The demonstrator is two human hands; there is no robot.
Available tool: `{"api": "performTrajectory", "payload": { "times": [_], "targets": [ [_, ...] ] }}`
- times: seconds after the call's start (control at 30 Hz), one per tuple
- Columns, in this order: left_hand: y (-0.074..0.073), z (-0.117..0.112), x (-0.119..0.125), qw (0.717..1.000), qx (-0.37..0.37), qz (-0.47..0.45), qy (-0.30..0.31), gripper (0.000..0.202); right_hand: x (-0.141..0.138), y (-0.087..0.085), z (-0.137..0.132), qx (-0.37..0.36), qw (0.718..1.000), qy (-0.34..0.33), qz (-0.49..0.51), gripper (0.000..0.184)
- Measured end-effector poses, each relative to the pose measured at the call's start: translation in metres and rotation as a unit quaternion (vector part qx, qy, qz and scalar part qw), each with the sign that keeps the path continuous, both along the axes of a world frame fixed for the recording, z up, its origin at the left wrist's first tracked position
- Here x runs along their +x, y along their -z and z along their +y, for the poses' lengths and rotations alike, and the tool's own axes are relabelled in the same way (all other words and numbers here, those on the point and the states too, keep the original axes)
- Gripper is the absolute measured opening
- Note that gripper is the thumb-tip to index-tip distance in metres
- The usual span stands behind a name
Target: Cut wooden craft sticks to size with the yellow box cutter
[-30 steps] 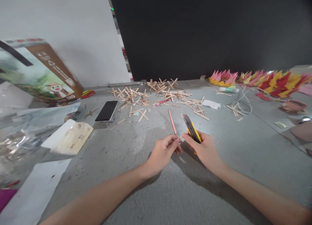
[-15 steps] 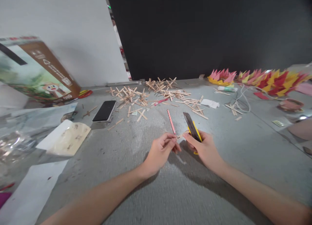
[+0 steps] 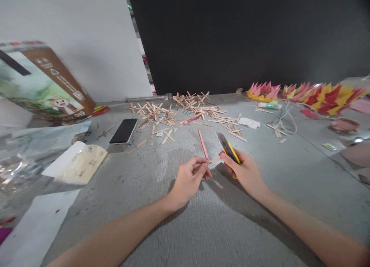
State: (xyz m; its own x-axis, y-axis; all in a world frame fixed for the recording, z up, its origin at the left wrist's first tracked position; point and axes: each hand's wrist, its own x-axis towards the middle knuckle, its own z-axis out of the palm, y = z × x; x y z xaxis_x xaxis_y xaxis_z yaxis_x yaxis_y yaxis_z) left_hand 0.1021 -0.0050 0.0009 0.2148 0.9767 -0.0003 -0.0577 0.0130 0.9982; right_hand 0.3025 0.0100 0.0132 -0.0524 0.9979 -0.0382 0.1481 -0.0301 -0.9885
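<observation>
Pinched between the fingers of my left hand (image 3: pixel 191 179) is a small wooden stick (image 3: pixel 214 160), its far end pointing right. My right hand (image 3: pixel 245 169) is closed round a yellow and black utility knife (image 3: pixel 229 149), which tilts up and to the left; its thumb is close to the stick's end, and I cannot tell whether they touch. A red and white patterned pencil (image 3: pixel 202 144) lies on the table just beyond my left fingertips. Behind it are many wooden sticks (image 3: pixel 156 114), loose or crossed in a heap.
A phone (image 3: pixel 124 131) lies to the left, near paper packets (image 3: pixel 82 164) and a printed box (image 3: pixel 47 83). Pink and yellow paper crowns (image 3: pixel 263 92), a glue stick (image 3: pixel 269 105) and a white cable (image 3: pixel 290 118) lie at the right back. A black panel (image 3: pixel 245 39) stands behind.
My right hand has shifted slightly right with the utility knife, away from my left hand. More of the wooden stick shows between the hands.
</observation>
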Motion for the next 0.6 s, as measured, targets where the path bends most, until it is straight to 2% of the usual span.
{"api": "performTrajectory", "payload": {
  "times": [0.17, 0.6],
  "targets": [
    [0.0000, -0.0006, -0.0003, 1.000, 0.010, 0.016, 0.002, 0.023, -0.0022, -0.0029, -0.0015, -0.025, 0.999, -0.037, 0.010, 0.042],
    [0.0024, 0.0034, -0.0026, 0.999, -0.029, -0.007, 0.045, 0.029, -0.0042, -0.0008, -0.0035, -0.055, 0.996, -0.058, 0.032, 0.046]
  ]
}}
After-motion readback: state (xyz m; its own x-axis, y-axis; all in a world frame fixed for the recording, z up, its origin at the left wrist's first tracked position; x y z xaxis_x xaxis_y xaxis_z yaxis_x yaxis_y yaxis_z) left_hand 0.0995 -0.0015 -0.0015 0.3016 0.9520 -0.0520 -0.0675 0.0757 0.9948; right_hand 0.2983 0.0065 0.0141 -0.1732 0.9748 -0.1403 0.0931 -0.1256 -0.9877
